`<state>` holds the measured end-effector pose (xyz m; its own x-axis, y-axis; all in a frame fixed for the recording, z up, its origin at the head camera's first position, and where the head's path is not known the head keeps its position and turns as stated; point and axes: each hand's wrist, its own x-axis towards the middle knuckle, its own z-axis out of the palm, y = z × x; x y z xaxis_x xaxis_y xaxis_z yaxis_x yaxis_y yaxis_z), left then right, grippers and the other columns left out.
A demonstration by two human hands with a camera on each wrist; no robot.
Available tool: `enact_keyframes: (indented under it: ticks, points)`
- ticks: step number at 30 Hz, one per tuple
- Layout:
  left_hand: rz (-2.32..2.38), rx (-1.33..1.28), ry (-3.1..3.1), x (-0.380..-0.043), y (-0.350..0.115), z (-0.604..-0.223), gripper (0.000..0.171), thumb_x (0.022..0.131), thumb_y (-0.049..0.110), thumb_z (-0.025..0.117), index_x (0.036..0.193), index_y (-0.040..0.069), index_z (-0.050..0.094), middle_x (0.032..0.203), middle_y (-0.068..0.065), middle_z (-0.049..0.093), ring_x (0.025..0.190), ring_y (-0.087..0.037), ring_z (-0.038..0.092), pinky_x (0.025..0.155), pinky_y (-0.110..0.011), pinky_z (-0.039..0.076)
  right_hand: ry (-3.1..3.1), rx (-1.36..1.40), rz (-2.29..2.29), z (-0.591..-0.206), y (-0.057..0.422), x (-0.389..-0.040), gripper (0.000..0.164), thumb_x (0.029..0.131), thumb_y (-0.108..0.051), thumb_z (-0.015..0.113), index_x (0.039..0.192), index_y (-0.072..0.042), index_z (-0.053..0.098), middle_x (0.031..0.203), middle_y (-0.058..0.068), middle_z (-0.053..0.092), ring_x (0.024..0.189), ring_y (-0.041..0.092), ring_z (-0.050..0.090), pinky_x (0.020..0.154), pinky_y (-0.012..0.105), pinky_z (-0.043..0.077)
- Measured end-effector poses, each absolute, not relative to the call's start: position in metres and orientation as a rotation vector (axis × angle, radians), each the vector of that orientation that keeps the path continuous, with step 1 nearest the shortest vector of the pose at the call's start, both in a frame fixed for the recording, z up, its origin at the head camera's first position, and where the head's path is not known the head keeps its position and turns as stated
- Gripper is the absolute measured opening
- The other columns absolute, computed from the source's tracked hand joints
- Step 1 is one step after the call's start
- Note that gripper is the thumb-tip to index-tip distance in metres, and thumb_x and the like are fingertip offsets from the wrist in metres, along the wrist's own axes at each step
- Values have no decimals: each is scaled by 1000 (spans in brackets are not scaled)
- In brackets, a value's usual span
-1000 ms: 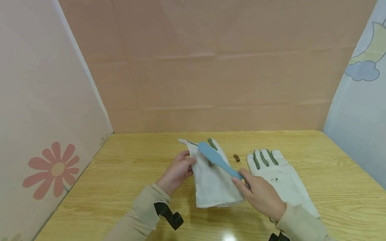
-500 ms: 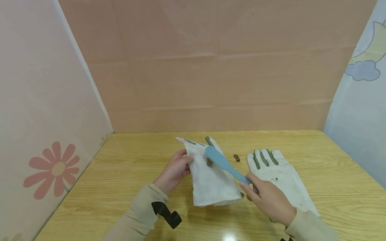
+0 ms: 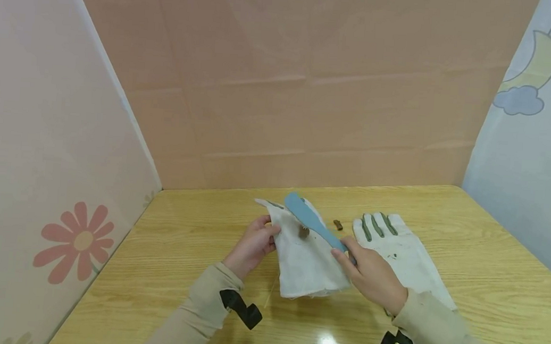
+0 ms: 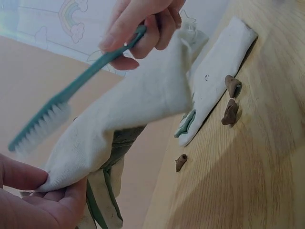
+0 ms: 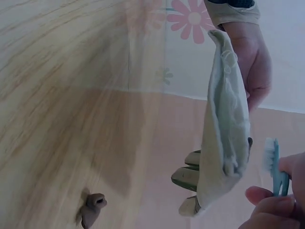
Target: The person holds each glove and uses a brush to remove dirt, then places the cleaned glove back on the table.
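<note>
My left hand [image 3: 255, 240] pinches the side of a white work glove [image 3: 309, 265] with green trim and holds it up off the table, tilted. In the left wrist view, thumb and fingers grip its cloth. My right hand [image 3: 374, 275] grips a blue-green scrub brush [image 3: 309, 217] by its handle. The white bristles [image 4: 47, 125] face the glove, with the brush head close over it in the head view. A small brown clump [image 3: 304, 232] clings to the glove's back under the brush. In the right wrist view, the glove's cuff [image 5: 226, 114] gapes with frayed threads.
A second white glove [image 3: 415, 264] with green finger strips and dark specks lies flat on the wooden table at right. Brown clumps [image 4: 229, 112] lie beside it, one more [image 3: 338, 225] between the gloves. Fabric walls stand behind and at both sides.
The brush slid down and right over the glove, then back up and left. The brown clump on the glove now shows more fully. My left hand shifted slightly left and back, still gripping the glove.
</note>
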<state>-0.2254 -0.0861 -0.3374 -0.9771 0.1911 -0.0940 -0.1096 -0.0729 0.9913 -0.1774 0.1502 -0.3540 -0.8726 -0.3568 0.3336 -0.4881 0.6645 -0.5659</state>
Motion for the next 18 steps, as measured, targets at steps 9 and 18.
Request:
enact_keyframes:
  ticks: [9,18]
  points:
    - [2172,59,2007,-226,-88,-338,36,97,4,38,132,-5,36,119,-24,60,79,-4,61,73,-22,48,-2819,654,996,-357,155,-176,20,99,-34,43,96,-15,50,52,-8,33,41,1,23,42,20,27]
    - [2160,37,2015,-226,-90,-337,39,98,5,37,136,-4,34,128,-27,53,92,-10,61,83,-27,49,-2874,586,972,-362,167,-170,23,99,-35,43,92,-14,51,52,-9,32,41,1,21,40,20,26]
